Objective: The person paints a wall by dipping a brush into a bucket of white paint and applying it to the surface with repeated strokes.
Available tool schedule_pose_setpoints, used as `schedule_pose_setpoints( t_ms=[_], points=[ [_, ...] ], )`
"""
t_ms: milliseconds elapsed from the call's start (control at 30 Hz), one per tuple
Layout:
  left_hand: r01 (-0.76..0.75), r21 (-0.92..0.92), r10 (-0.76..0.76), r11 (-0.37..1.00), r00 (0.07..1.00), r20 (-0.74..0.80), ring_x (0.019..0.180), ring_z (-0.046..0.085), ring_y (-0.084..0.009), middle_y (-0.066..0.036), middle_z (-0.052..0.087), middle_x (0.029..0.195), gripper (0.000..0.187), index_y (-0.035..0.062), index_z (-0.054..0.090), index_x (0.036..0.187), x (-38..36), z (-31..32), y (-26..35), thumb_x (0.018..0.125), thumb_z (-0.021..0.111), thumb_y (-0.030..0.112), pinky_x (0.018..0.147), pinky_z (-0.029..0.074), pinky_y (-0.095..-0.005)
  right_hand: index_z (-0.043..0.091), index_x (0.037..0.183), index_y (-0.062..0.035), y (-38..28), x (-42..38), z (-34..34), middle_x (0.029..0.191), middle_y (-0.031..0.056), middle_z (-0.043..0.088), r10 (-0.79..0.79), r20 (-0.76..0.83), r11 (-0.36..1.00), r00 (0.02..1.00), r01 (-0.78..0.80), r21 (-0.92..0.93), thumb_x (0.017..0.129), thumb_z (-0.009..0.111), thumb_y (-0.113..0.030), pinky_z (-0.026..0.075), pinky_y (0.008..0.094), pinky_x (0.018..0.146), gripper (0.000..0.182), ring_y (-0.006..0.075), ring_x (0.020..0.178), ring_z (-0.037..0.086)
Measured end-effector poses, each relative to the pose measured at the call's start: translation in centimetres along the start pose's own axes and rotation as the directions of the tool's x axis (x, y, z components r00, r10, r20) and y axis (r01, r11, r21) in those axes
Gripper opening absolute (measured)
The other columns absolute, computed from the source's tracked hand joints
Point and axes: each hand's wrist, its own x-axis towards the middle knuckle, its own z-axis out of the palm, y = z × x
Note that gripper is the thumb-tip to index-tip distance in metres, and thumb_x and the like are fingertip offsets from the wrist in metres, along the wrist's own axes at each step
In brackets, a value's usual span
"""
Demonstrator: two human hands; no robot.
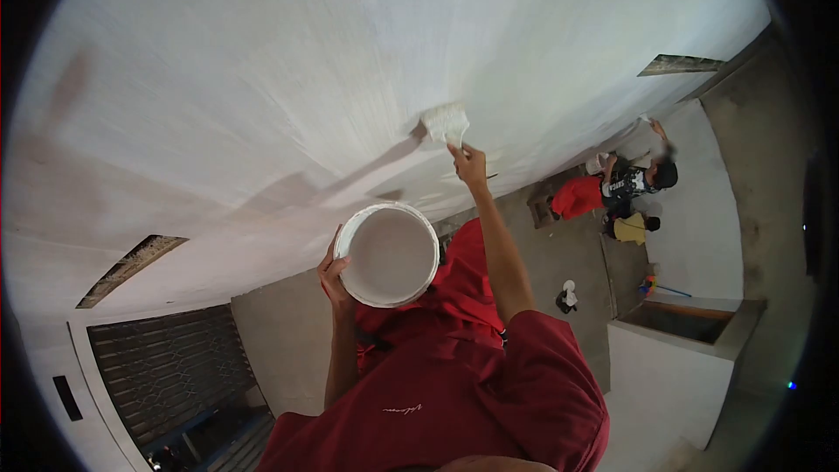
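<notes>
My right hand (469,164) is closed around the handle of a wide paintbrush (446,122). The pale bristles of the brush rest against the white wall (350,70), which shows streaky brush marks. Lower down, my left hand (334,275) grips the side of a round white bucket (430,284) near its rim. Whitish-grey paint (389,249) shows inside the bucket. The bucket is held in front of my body, apart from the wall.
A co-worker (634,179) in red trousers works along the same wall at right, beside a stool (544,210). Another person in yellow (629,229) is near. A metal-barred gate (166,376) stands lower left, a white block-like structure (669,376) lower right. Vent openings (135,267) interrupt the wall.
</notes>
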Motion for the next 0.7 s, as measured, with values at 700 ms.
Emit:
schedule_pose_setpoints(
  t_ms=[700],
  points=[
    [0.027,-0.017,-0.027,0.999,1.000,-0.003,0.111,0.063,-0.0263,-0.021,0.061,0.130,0.062,-0.0053,0.058,0.132,0.3,0.1,-0.2,0.074,0.056,0.017,0.099,0.048,-0.0365,0.069,0.081,-0.0015,-22.9,-10.1,-5.2,0.058,-0.0040,0.050,-0.034,0.135,0.998,0.990,0.042,-0.051,0.090,0.071,-0.029,0.032,0.0247,0.042,0.029,0.0033,0.047,0.041]
  ],
)
